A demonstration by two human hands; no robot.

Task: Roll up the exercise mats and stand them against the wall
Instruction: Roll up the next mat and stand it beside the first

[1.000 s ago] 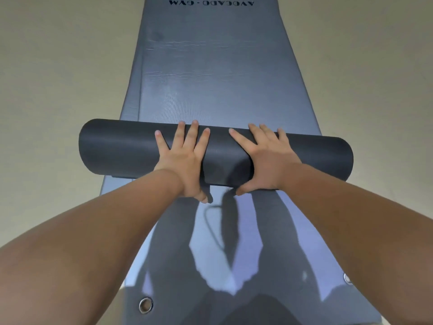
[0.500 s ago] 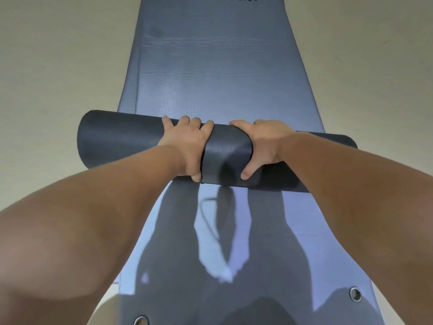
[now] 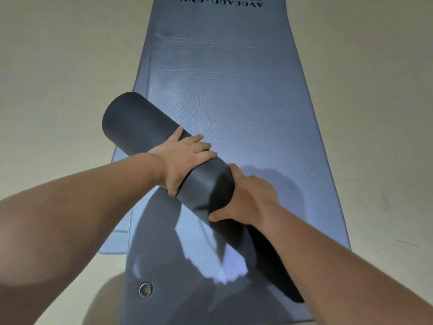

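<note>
Exercise mats, two: one rolled dark-grey foam mat (image 3: 131, 120), running 10 to 5 o'clock; one flat blue-grey rectangular mat (image 3: 234, 90) beneath it; bare hands, two: left hand (image 3: 185, 160), right hand (image 3: 251, 198); round metal eyelet (image 3: 145, 289), one, at 7 o'clock.

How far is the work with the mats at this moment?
Done: the dark mat is fully rolled. In hand: the left hand and right hand grip it, slanted across the grey mat. Left: that grey mat lies flat, unrolled, and neither mat stands against a wall yet.
</note>
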